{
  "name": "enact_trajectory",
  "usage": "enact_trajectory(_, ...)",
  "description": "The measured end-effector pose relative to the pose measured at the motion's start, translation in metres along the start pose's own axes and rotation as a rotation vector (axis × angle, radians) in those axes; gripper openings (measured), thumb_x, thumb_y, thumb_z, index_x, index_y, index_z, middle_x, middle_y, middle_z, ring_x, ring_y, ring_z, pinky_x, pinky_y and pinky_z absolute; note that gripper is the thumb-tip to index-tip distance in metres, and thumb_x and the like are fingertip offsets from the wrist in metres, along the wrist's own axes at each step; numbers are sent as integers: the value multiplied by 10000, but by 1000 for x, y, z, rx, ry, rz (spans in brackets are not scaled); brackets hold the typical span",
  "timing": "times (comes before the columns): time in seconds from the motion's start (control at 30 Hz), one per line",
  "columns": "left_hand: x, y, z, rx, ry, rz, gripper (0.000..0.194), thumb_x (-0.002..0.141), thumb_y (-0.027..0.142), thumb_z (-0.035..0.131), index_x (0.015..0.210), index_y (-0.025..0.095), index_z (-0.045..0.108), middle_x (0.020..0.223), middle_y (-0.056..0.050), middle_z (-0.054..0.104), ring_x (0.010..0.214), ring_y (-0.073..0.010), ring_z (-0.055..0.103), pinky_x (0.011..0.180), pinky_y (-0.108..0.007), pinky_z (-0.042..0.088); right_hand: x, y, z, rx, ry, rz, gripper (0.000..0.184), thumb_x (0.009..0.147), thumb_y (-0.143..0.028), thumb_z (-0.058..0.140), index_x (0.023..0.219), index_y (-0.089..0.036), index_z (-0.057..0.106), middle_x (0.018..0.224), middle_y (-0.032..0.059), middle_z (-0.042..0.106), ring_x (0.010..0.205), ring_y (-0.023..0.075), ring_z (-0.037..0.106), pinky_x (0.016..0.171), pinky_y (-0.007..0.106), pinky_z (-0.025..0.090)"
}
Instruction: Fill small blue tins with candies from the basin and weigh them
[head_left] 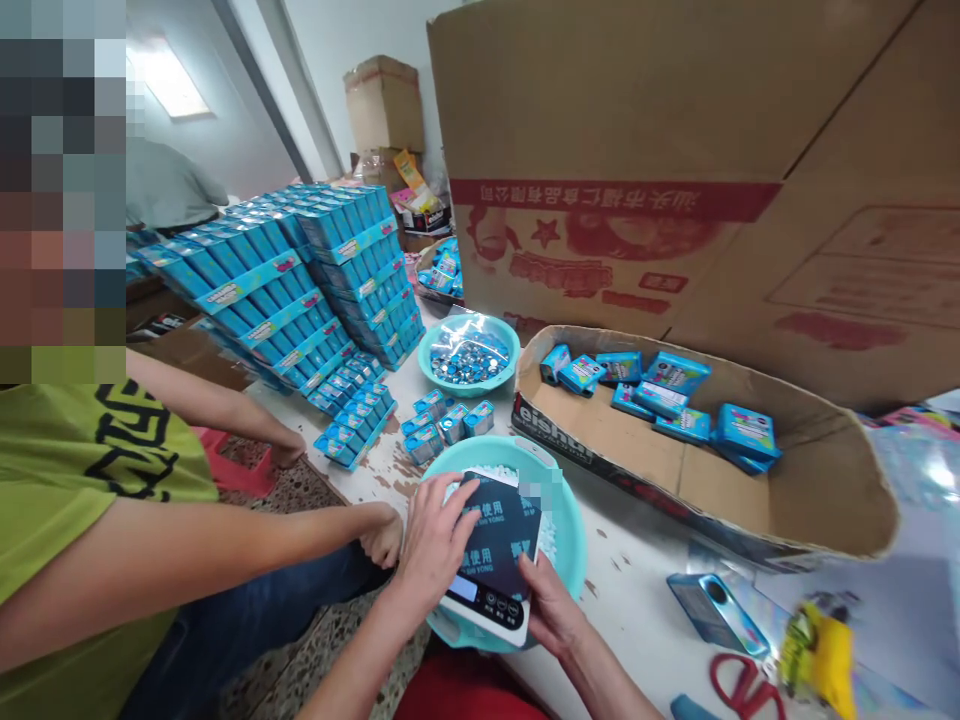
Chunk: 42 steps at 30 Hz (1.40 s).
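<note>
Digital scale (pixel 499 540), dark-plated and white-edged, held between both hands above a teal basin (pixel 576 540) of white pellets (pixel 551 545); its display and buttons lie on the side nearest the wearer. Left to right: a person in a yellow-green shirt (pixel 112 480) sits left of the hands, one loosely closed hand (pixel 384 537) just beside the wearer's left wrist. Beyond, stacked trays of blue packs (pixel 300 290) stand on the tabletop (pixel 619 570). The left hand (pixel 437 530) lies over the scale's left side, fingers spread on the plate. Ahead of it are small blue tins (pixel 452 422) and, farther, a teal bowl (pixel 508 370) of shiny pieces. The right hand (pixel 553 603) pinches the near right corner, thumb on top; its fingers underneath are mostly hidden. Right of it, a cardboard tray (pixel 720 490) bears blue packs; nearer are a blue box (pixel 716 610) and red-handled scissors (pixel 742 685).
</note>
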<state>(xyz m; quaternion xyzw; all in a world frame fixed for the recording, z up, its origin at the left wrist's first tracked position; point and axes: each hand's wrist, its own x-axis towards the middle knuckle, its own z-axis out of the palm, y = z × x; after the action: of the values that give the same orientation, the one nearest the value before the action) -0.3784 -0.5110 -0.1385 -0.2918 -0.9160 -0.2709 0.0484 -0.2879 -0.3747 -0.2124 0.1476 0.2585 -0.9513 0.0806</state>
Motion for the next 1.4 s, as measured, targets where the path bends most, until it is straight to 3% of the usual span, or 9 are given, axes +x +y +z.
enact_trajectory(0.1, 20, 19, -1, -13, -102, 159, 321, 862, 244, 540, 1180, 284, 565, 1179, -37, 549, 1110, -222, 443, 921, -403, 383, -8, -5, 6, -85, -8, -4, 681, 610, -412, 817, 1180, -153, 550, 1009, 106, 683, 1007, 285, 610, 957, 480, 407)
enact_trajectory(0.2, 29, 34, 4, -47, -150, 228, 285, 829, 241, 599, 1106, 311, 615, 1080, -17, 600, 1044, -213, 473, 877, -396, 377, -17, -9, 14, -147, 8, -18, 673, 578, -424, 832, 1136, -148, 576, 976, 94, 685, 984, 283, 613, 932, 461, 428)
enact_trajectory(0.43, 28, 44, 10, -231, -85, 283, 121, 835, 254, 600, 927, 268, 678, 899, 0, 649, 909, -173, 533, 821, -356, 380, -36, -18, 31, -142, 34, -69, 667, 587, -440, 821, 1131, -133, 588, 984, 93, 671, 940, 264, 617, 882, 407, 461)
enact_trajectory(0.67, 26, 51, 11, -272, -30, 338, 106, 853, 264, 579, 897, 253, 675, 883, 5, 662, 872, -156, 557, 816, -343, 379, -43, -20, 26, -189, 48, -111, 614, 574, -429, 831, 1069, -137, 617, 996, 84, 667, 974, 267, 592, 905, 422, 438)
enact_trajectory(0.83, 24, 57, 21, -181, -28, 336, 62, 823, 237, 620, 822, 246, 682, 928, 6, 672, 900, -160, 557, 834, -360, 361, -44, -10, 19, 57, 88, -61, 580, 614, -447, 807, 1070, -144, 617, 954, 81, 680, 966, 252, 606, 914, 417, 446)
enact_trajectory(1.0, 7, 59, 17, -66, -30, 347, 131, 842, 253, 587, 947, 236, 663, 1064, -30, 650, 1046, -200, 522, 932, -412, 345, -41, -16, 16, 335, 83, 62, 560, 700, -594, 673, 1061, -167, 639, 980, 74, 685, 993, 228, 597, 913, 395, 463)
enact_trajectory(1.17, -24, 58, 10, 12, -120, 486, 287, 779, 379, 651, 1024, 231, 636, 1108, -46, 632, 1086, -232, 507, 971, -444, 350, -37, -30, 12, 315, 85, 54, 624, 728, -660, 591, 1067, -138, 641, 1015, 91, 682, 1028, 231, 589, 911, 377, 466)
enact_trajectory(1.4, -34, 58, 23, 36, -14, 596, 135, 850, 233, 566, 958, 201, 639, 996, -27, 676, 988, -182, 559, 899, -370, 423, -37, -30, 12, 345, 100, 62, 619, 743, -675, 558, 1029, -135, 655, 1003, 106, 684, 993, 238, 606, 850, 370, 501)
